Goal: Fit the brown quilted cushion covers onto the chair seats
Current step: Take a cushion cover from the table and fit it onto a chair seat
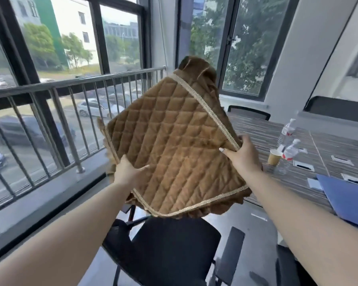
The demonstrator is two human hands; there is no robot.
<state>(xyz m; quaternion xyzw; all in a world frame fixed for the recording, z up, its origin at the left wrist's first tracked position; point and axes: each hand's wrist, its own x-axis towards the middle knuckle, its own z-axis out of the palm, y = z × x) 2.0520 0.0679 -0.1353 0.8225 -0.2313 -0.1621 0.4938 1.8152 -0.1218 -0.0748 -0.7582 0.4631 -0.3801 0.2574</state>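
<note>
The brown quilted cover (172, 141) is held in the air above the black chair seat (174, 250), its edges pinched by the left hand (128, 172) and right hand (244, 155)

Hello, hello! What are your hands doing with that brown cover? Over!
Left hand and right hand both grip the cover. Cover held up above the black chair. Not on the seat yet. Nothing in between.

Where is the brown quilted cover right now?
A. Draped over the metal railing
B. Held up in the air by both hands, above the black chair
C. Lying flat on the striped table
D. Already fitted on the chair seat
B: the left hand and right hand grip opposite edges of the brown quilted cover, which hangs in the air above the bare black chair seat.
</note>
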